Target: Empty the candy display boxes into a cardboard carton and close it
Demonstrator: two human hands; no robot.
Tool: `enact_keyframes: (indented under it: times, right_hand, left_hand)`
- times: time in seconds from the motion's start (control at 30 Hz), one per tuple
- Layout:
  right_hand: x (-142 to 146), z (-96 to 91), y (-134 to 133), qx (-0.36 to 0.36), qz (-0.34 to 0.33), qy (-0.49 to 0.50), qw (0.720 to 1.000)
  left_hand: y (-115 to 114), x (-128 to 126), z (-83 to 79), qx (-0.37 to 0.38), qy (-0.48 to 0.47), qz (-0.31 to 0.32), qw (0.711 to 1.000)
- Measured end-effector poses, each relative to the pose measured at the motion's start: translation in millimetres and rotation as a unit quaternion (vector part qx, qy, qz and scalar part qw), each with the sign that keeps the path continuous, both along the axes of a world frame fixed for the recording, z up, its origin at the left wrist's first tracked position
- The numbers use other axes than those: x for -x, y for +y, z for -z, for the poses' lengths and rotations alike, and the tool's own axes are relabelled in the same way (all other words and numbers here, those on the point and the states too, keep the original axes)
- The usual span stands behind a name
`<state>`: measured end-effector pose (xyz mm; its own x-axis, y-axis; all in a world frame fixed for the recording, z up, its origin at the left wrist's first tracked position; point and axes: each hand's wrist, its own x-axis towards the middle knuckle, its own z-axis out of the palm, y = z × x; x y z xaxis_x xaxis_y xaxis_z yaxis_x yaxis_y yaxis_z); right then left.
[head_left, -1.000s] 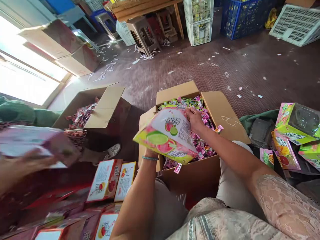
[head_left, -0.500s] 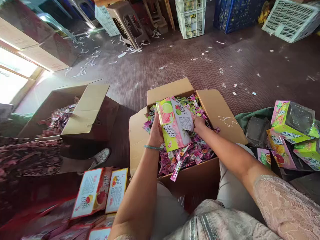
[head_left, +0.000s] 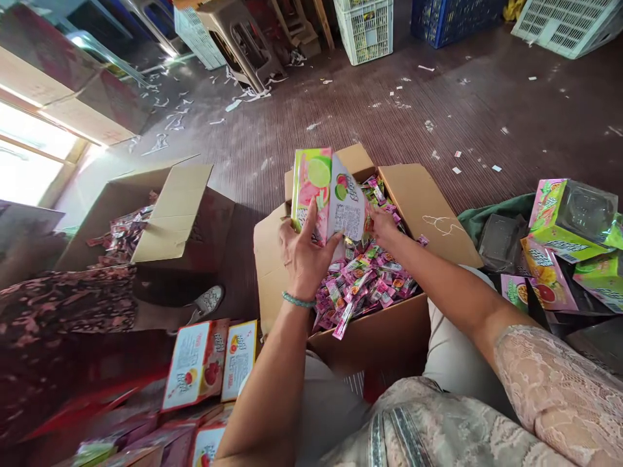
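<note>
Over the open carton (head_left: 440, 214) of sachets (head_left: 363, 285), the left hand (head_left: 304, 256) is clamping a flat pink-and-green box (head_left: 318, 194) upright from below, while the right hand (head_left: 382, 224) is meeting its far edge; whether those fingers are gripping is hard to tell. Keeping the box steady at the base would probably be helping the right hand work it. Carton flaps are crowding both sides. Another carton (head_left: 170, 214) is sitting left, printed boxes (head_left: 559, 220) right, bare floor (head_left: 462, 110) beyond.
</note>
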<state>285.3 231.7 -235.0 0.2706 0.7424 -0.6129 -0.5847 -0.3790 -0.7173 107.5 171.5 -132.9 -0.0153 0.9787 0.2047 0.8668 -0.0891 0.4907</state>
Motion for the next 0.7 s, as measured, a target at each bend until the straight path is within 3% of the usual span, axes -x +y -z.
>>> enact_keyframes:
  times: [0.1,0.27,0.33,0.47,0.57,0.7]
  right_hand:
    - [2.5,-16.4,-9.2,0.039,-0.064,0.027,0.997]
    - [1.1,-33.1,-23.2,0.014,-0.143,-0.034,0.989]
    - [-0.8,-36.5,-24.8,-0.003,-0.149,-0.042,0.988]
    - [-6.6,-39.7,-22.9,0.024,-0.143,-0.025,0.989]
    - [-9.5,-39.8,-21.9,0.044,-0.125,-0.029,0.991]
    - [-9.4,-37.8,-20.8,0.054,-0.163,0.029,0.985]
  left_hand:
    - [4.1,7.9,-14.9,-0.045,0.028,0.042,0.998]
    - [9.2,9.2,-20.0,-0.087,0.015,0.019,0.996]
    - [11.4,10.1,-17.0,-0.085,0.016,0.023,0.996]
    - [11.3,14.7,-11.0,-0.006,0.016,0.028,0.999]
    - [6.6,17.7,-11.1,-0.044,-0.013,0.022,0.999]
    - [4.9,16.1,-6.6,-0.057,-0.026,0.017,0.998]
